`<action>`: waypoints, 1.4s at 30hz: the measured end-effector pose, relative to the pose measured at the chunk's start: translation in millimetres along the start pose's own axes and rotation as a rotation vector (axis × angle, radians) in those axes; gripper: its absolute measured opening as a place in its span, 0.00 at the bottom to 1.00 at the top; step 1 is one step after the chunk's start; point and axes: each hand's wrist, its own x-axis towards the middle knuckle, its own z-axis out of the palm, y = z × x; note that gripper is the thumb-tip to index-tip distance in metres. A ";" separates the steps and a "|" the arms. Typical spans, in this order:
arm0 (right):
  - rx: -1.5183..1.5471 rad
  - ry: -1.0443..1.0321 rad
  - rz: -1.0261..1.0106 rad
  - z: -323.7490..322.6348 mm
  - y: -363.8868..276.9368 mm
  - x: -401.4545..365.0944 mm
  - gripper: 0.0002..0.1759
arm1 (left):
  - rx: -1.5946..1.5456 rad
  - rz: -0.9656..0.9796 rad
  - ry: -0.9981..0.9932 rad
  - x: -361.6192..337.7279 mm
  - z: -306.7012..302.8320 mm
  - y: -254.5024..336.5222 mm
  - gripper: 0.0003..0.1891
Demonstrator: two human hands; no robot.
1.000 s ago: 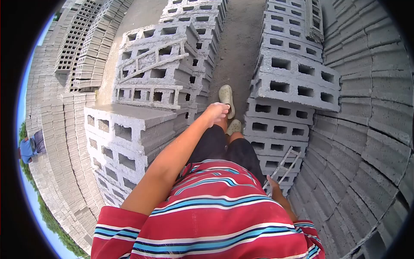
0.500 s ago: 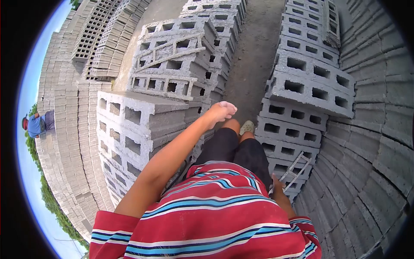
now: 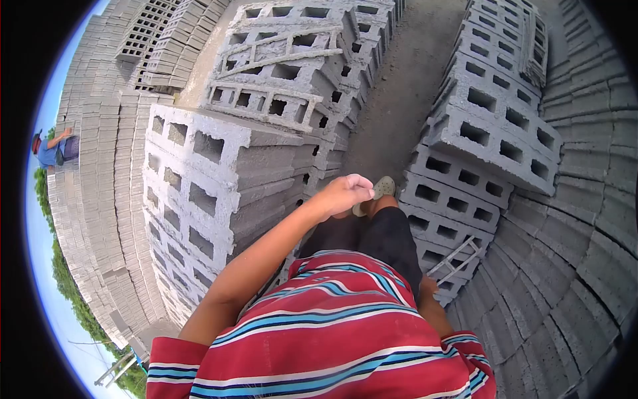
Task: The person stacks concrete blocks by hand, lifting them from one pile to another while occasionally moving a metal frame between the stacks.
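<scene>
My left hand (image 3: 347, 195) is in front of my body near the middle, its fingers curled together with nothing visible in them. Beyond its fingertips shows a light shoe (image 3: 384, 187). Low at my right side, my right hand (image 3: 428, 288) is partly hidden by my body and the dark shorts. It is closed at the lower end of a thin ladder-shaped frame (image 3: 457, 260), which slants across the hollow blocks of the right stack (image 3: 458, 179).
A tall stack of hollow blocks (image 3: 193, 176) rises on the left. More ladder-shaped frames (image 3: 276, 53) lie on blocks behind it. A dirt path (image 3: 405, 86) runs between the stacks. Packed block rows (image 3: 571, 219) line the right. Another person (image 3: 56, 151) is at the far left.
The view has shifted, and the left stack looks larger. My left hand has moved slightly right and down, with its fingers more curled. A second shoe now shows. The other person's arm is raised.
</scene>
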 end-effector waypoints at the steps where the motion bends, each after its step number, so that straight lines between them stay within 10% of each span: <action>1: 0.037 -0.007 -0.042 -2.8 3.9 -1.2 0.21 | -0.008 -0.005 0.001 -5.3 2.3 -2.1 0.21; 11: 1.425 -0.259 0.154 24.7 113.3 66.2 0.11 | -0.089 0.306 0.001 -82.8 13.6 -19.3 0.19; 21: 1.624 -0.659 -0.458 -139.8 20.2 -153.1 0.11 | -0.101 0.750 0.124 -232.9 -35.2 -3.8 0.18; 25: 1.299 -0.553 -0.591 -196.3 -25.5 -208.3 0.12 | 0.257 0.828 0.697 -228.3 -66.6 34.7 0.20; 30: 1.444 -0.981 -0.854 -205.6 -83.7 -336.9 0.36 | 0.977 0.239 0.952 -191.0 -116.9 57.2 0.34; 33: 1.178 -1.230 -0.854 -194.4 -108.4 -322.8 0.46 | 1.192 -0.126 0.744 -175.6 -130.0 61.0 0.38; 39: 0.674 -0.591 -1.093 -175.0 -179.9 -317.9 0.51 | 1.293 -0.118 0.641 -156.2 -137.9 69.0 0.45; 42: 0.677 -0.737 -1.153 -163.7 -205.3 -294.1 0.48 | 1.049 -0.085 0.642 -140.9 -142.7 72.2 0.47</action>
